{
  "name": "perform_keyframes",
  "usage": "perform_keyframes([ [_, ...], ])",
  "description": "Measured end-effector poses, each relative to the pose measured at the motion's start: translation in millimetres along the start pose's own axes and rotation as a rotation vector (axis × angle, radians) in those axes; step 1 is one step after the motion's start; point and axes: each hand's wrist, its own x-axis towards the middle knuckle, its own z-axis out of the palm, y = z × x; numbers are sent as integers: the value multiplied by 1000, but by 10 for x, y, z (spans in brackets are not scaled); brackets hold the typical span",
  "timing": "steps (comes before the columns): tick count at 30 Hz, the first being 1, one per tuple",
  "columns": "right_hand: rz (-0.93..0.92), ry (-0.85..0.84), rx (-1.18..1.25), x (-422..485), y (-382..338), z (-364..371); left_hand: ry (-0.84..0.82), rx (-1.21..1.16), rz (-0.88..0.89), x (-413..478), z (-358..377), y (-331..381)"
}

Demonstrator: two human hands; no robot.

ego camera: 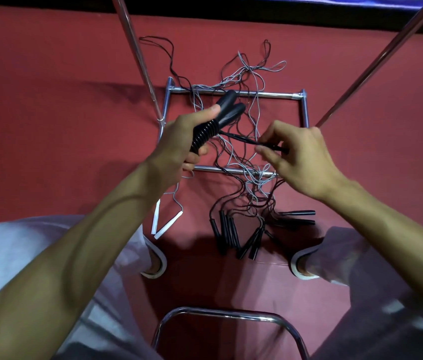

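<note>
Head camera view, looking down: a pair of black ribbed plastic skipping-rope handles (220, 113) is being gripped in the curled fingers of the left hand (179, 141), above the left side of a chrome rectangular tube frame (257, 94). Over the frame's middle, a thin black cord (241, 139) running from the handles is being pinched between thumb and fingertips of the right hand (301, 157). A tangle of grey and black cords (246, 162) is being carried across the frame.

Ribbed matt black handles (213, 123), shiny chrome frame (233, 93), red carpet (62, 100).
</note>
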Motion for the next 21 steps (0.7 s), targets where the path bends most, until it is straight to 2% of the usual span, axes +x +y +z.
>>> perform_keyframes([
  [2,-30,2,-42,10,-12,-56,-6,-9,6,10,-10,9],
  [3,43,-44,103,28,-14,-72,-7,-15,7,8,-7,17],
  [6,561,-262,907,123,-57,-148,13,-24,32,-20,17,43],
  [8,802,-385,1147,144,0,-168,55,23,71,-48,53,45],
  [9,825,-399,1150,150,35,-162,80,59,95,-59,78,31],
  [11,691,-315,966,141,36,-137,131,128,143,-70,124,-2],
  [13,411,-192,664,112,-16,-134,156,155,157,-65,139,-11],
  [15,120,-140,323,90,-27,-150,161,152,139,-64,129,3],
  [18,-156,-33,-127,36,31,-130,161,151,129,-72,121,12],
  [21,-247,136,-213,31,89,-85,178,147,114,-79,120,29],
])
